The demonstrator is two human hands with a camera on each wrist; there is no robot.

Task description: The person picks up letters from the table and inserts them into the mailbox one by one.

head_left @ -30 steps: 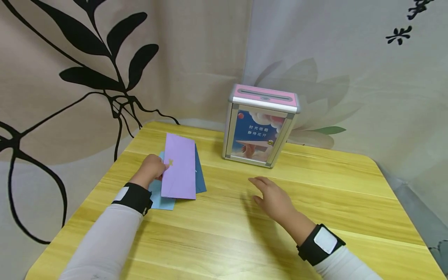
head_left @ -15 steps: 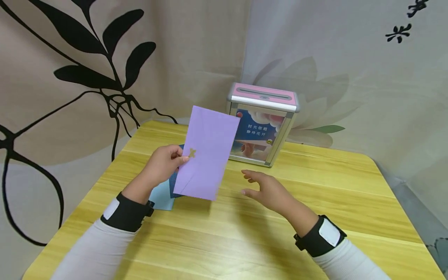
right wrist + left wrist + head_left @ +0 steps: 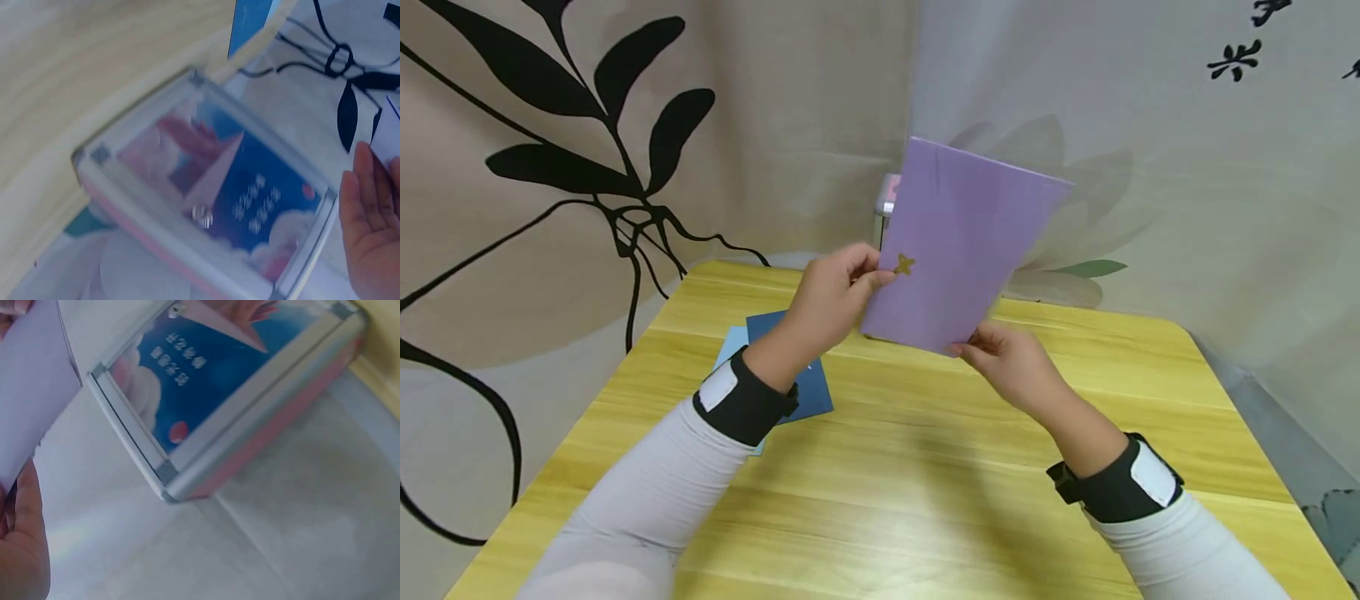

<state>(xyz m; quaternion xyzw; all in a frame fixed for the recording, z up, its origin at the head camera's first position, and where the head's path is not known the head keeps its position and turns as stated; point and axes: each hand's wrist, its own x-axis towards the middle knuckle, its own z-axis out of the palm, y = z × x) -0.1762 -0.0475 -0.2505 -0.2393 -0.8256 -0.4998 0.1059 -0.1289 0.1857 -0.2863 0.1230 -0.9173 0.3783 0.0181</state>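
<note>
A lilac envelope (image 3: pixel 970 233) with a gold butterfly-like sticker (image 3: pixel 905 265) is raised above the table, tilted, its flap side towards me. My left hand (image 3: pixel 835 300) pinches its left edge beside the sticker, thumb on the front. At the lower right corner my right hand (image 3: pixel 1015 367) pinches it between thumb and fingers. Behind the envelope stands a letter box, mostly hidden in the head view apart from its pink and silver top corner (image 3: pixel 887 196). Both wrist views show the box's printed front panel (image 3: pixel 212 369), with a small lock (image 3: pixel 201 216).
On the table's left side lie a dark blue envelope (image 3: pixel 812 393) and, partly under it, a light blue one (image 3: pixel 732 343); my left forearm covers part of them. A curtain (image 3: pixel 820 108) with plant prints hangs behind the wooden table (image 3: pixel 880 500).
My left hand has lifted the lilac envelope off the blue ones and carried it right and up, in front of the letter box. My right hand has moved in and taken its lower corner.
</note>
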